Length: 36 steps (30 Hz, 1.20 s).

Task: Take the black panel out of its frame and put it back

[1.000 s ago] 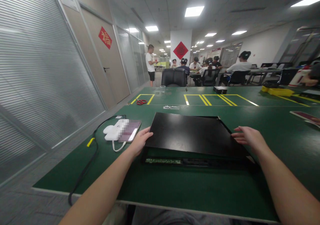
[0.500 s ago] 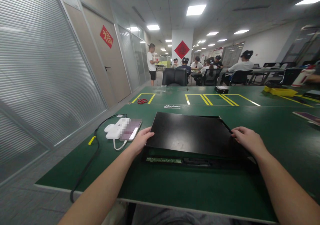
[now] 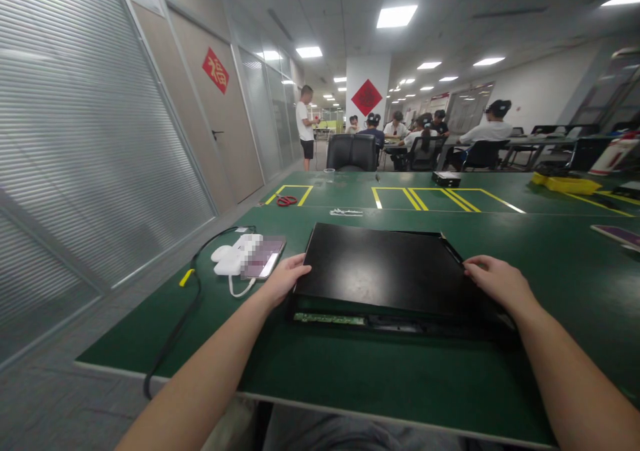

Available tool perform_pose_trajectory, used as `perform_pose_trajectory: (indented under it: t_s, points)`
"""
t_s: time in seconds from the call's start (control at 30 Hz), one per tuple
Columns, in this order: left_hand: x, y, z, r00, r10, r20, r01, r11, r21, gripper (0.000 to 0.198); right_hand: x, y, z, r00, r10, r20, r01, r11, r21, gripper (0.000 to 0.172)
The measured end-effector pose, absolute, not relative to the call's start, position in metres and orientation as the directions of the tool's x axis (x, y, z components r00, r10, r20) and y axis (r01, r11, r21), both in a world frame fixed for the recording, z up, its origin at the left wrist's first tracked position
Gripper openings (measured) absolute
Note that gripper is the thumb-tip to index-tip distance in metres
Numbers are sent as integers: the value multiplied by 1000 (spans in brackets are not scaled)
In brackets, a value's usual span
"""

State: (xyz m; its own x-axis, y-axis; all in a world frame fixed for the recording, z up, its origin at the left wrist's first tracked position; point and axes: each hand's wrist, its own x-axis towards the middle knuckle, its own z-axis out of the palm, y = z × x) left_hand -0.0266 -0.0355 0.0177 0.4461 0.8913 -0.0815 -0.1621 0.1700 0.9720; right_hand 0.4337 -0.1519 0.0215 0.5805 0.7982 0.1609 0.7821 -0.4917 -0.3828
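On the green table [image 3: 400,384]: black panel [image 3: 385,267], lying over a dark frame [image 3: 450,327] whose near side shows in front of the panel's near edge
Circuit strip [image 3: 330,319]: green, exposed, just in front of the panel
Left hand [image 3: 284,283]: gripping the panel's left edge, thumb on top
Right hand [image 3: 495,282]: fingers bent in at the panel's right edge — cannot tell whether they pinch anything
Panel step: likely adjusting the panel over the frame; fitting or removing cannot be told
Next move: seems to call for both hands working evenly — strip kept from being knocked
Phone [image 3: 274,256]: left of the panel, beside a white device [image 3: 234,260]
Scissors [image 3: 287,201]: beyond the panel, to its left
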Motion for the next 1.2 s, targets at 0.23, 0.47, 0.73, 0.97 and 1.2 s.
perform_pose_trajectory:
  t_s: [0.23, 0.47, 0.73, 0.97, 1.2]
  points:
    - [-29, -32, 15, 387, 915, -111, -227, 211, 951, 64, 421, -154, 35, 610, 790, 66, 760, -559, -332, 37]
    - [-28, -30, 10, 383, 920, -86, -228, 184, 956, 58, 420, -154, 38, 604, 795, 55, 765, -559, -320, 40]
    - [-29, -31, 10, 281, 959, 28, -107, 3, 994, 66, 417, -156, 40, 611, 791, 30, 764, -579, -285, 40]
    - [-33, -21, -1, 198, 968, 154, 109, -178, 978, 56, 420, -155, 37, 608, 791, 58, 767, -568, -298, 38]
    - [-37, -15, -11, 231, 960, 156, 265, -216, 940, 50, 433, -152, 24, 583, 809, 77, 788, -540, -295, 38]
